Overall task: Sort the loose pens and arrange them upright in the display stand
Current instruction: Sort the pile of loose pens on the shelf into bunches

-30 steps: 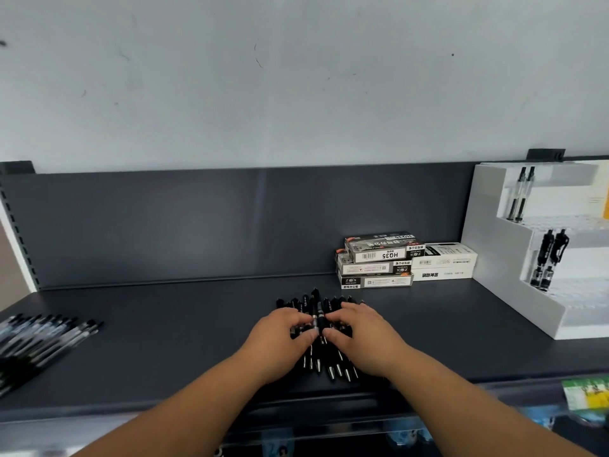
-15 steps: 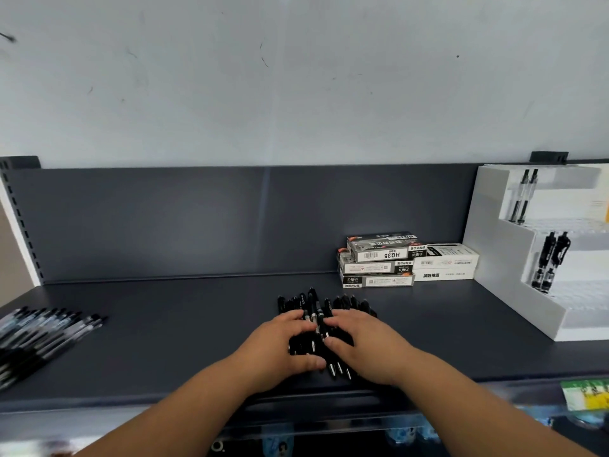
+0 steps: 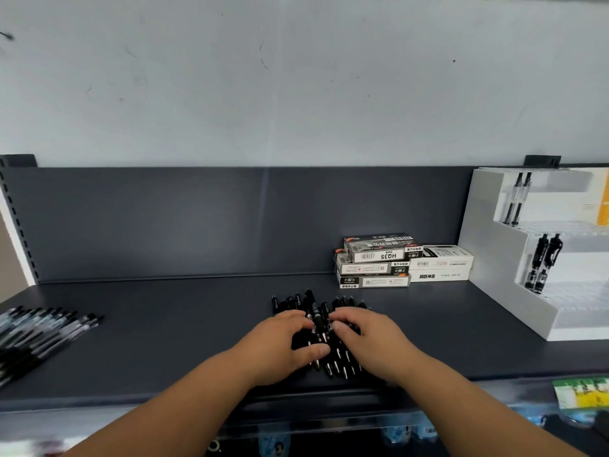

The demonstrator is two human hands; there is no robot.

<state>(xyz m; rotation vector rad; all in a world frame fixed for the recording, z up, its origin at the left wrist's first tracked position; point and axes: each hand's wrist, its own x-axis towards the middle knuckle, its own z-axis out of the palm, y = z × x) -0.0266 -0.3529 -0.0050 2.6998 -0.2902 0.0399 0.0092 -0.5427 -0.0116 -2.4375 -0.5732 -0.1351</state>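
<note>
A pile of black pens (image 3: 317,319) lies on the dark grey shelf (image 3: 171,338), a little right of centre. My left hand (image 3: 280,346) lies over the pile's left half, fingers curled on top and thumb wrapped in from the near side. My right hand (image 3: 369,341) covers the right half with its fingers curled into the pens. The white stepped display stand (image 3: 494,278) stands at the far right. Two clear pens (image 3: 517,201) are upright on its top tier and two black pens (image 3: 543,262) on its middle tier.
A second heap of clear-and-black pens (image 3: 39,331) lies at the shelf's left end. Stacked pen boxes (image 3: 375,262) and a white box (image 3: 441,262) sit against the back panel beside the stand. The shelf's front edge runs just below my wrists.
Both hands have slid slightly toward me and closed in on the pile, bunching the pens between them. The left thumb now reaches further under the pens.
</note>
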